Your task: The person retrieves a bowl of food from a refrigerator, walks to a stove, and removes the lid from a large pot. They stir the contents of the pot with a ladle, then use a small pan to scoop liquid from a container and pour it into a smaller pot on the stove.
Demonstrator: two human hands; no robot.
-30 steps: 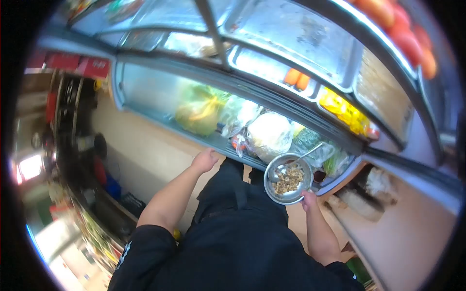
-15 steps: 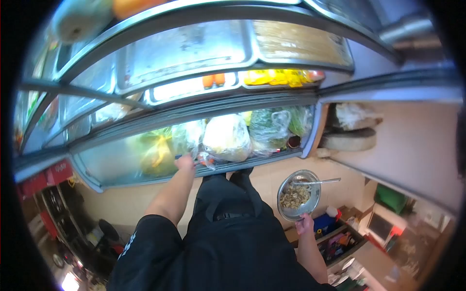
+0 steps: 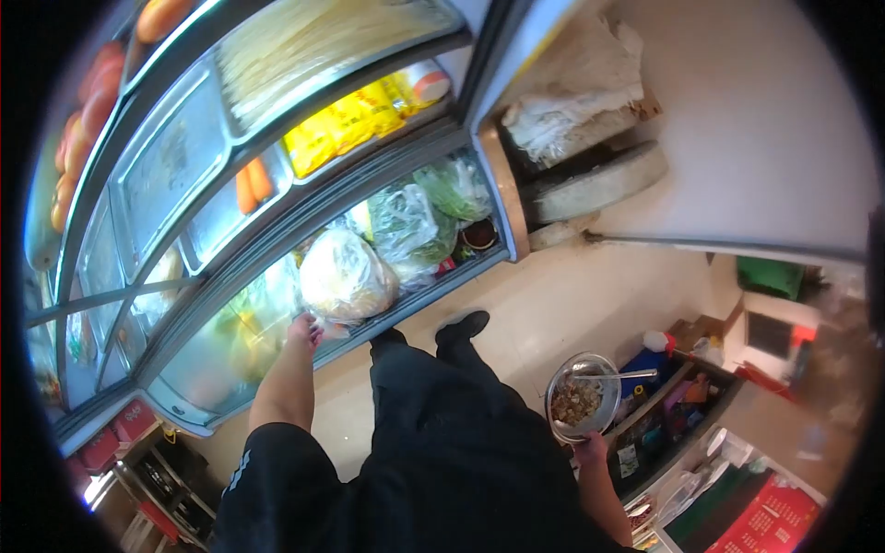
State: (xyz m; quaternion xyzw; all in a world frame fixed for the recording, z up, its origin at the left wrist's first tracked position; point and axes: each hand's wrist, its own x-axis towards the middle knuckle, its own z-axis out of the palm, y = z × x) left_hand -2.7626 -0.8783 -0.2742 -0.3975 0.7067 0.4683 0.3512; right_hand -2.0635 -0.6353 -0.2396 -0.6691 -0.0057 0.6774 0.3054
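Note:
My right hand [image 3: 590, 449] grips the near rim of a metal bowl [image 3: 609, 410]. In the bowl lie a chopped, pale brown food [image 3: 573, 402] and a spoon [image 3: 616, 375], whose handle sticks out to the right. My left hand [image 3: 306, 329] is at the front of a glass-fronted fridge, its fingers curled at the right edge of a sliding glass door [image 3: 217, 355]. Part of its grip is hidden. Just beside it, a full clear plastic bag [image 3: 346, 276] sits in the open section, with bagged green vegetables [image 3: 406, 224] farther right.
Upper fridge shelves hold carrots [image 3: 252, 184], yellow packets [image 3: 346, 124] and a tray of pale strips [image 3: 318, 55]. Right of the fridge is a pale wall [image 3: 747, 120]. An open drawer [image 3: 678, 415] full of small items stands near the bowl. Red boxes [image 3: 115, 433] are at left.
The view has swung to the right, so the fridge appears tilted and farther left. My left hand stays at the door edge, and my right hand keeps hold of the bowl.

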